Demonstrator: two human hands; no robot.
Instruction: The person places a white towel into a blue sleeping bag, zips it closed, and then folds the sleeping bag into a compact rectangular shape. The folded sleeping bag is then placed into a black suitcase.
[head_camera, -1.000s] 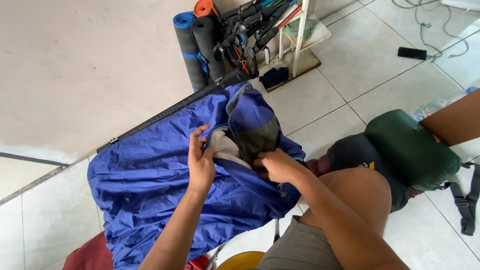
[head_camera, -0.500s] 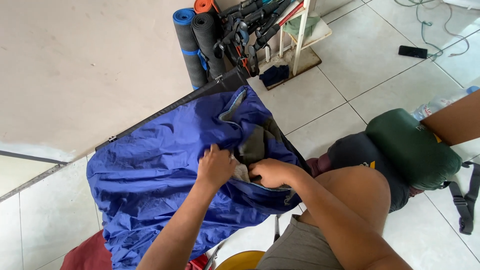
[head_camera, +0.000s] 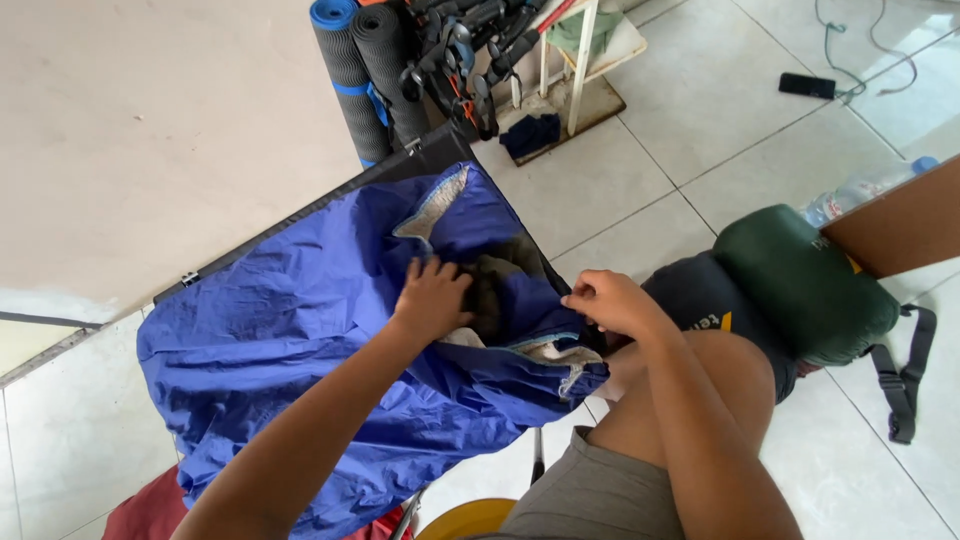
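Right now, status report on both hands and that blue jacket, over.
Left hand pressing into crumpled blue rain jacket. Right hand pinching jacket's edge. Rolled green bag beside knee, not blocking.
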